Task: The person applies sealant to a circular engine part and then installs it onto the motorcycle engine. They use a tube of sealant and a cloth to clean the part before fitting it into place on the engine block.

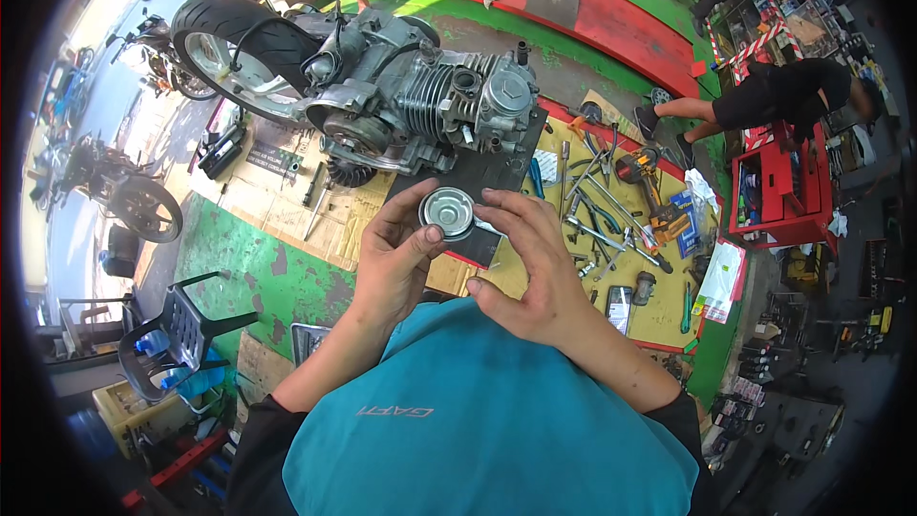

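Note:
My left hand [396, 244] pinches a round silver metal engine part [446, 213] between its thumb and fingers. The part is shallow and cup-like, with concentric rims, and its hollow face is turned up toward me. On its right side my right hand [530, 258] has the fingers stretched out and the thumb apart, with the fingertips close to the rim. Whether they touch it, I cannot tell. Just beyond both hands lies a large engine [435, 96] with a finned cylinder, joined to a wheel with a black tire [234, 48].
Wrenches and pliers [602, 210] cover the yellow mat on the right, with a cordless drill [654, 196] and a phone [619, 309]. A dark plastic chair [186, 330] stands left. Another person [764, 100] bends near a red tool cabinet [788, 186]. Red ramp panels [573, 5] lie far off.

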{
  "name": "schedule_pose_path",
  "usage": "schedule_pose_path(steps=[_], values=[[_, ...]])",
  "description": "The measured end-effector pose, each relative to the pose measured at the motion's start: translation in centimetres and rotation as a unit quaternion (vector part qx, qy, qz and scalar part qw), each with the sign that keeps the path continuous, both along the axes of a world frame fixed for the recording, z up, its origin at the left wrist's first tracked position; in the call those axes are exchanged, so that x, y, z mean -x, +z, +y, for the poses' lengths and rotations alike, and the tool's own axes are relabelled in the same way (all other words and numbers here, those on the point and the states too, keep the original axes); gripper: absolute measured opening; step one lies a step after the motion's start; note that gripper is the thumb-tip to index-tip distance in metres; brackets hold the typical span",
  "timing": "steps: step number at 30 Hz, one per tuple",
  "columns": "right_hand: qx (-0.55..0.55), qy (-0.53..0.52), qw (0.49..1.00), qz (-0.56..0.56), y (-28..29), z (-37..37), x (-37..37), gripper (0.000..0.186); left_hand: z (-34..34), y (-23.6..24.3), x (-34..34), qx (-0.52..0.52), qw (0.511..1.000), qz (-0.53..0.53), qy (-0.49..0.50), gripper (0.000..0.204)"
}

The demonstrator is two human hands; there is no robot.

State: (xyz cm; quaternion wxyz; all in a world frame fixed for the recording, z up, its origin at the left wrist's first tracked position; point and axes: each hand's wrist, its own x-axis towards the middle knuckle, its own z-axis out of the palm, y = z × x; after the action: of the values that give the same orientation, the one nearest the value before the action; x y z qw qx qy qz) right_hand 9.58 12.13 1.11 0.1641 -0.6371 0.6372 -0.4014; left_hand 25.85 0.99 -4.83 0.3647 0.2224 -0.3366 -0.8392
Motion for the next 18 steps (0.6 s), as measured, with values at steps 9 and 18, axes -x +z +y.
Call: schedule_pose_path(steps=[9, 18], values=[[0.009, -0.006, 0.991, 0.132, 1.2, 0.6, -1.0, 0.066, -0.1, 0.0, 0.6, 0.020, 0.999, 0.010, 0.038, 0.057], [0.006, -0.017, 0.983, -0.180, -0.8, 1.0, 0.5, 0.059, -0.1, 0.9, 0.7, 0.001, 1.000, 0.008, 0.019, 0.061]])
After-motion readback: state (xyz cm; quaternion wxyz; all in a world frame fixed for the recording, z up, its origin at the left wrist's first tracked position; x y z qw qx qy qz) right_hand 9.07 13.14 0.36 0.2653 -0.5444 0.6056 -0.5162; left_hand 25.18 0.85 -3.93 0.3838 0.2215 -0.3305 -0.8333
